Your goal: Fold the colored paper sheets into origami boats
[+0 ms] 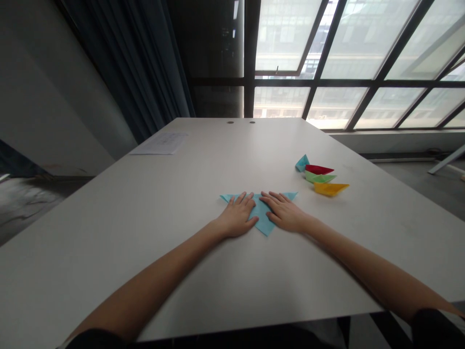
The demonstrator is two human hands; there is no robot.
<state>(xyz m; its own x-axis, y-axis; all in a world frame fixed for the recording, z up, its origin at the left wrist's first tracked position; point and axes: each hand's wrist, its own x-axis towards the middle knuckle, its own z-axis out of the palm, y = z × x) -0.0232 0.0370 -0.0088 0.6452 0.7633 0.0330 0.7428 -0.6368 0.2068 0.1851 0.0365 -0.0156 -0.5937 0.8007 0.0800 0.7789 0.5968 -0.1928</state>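
A light blue sheet of paper, folded to a triangle, lies flat on the white table. Its long edge faces away from me and one corner points toward me. My left hand rests on the left part of the paper, fingers stretched out and spread. On the right part lies my right hand, also flat with fingers apart. Both palms cover much of the paper, so only its middle, its two far tips and the near corner show.
Right of my hands stand folded paper boats: a yellow boat, a green boat and a red boat. A small blue folded paper piece sits behind them. Printed paper lies at the far left, near a dark curtain.
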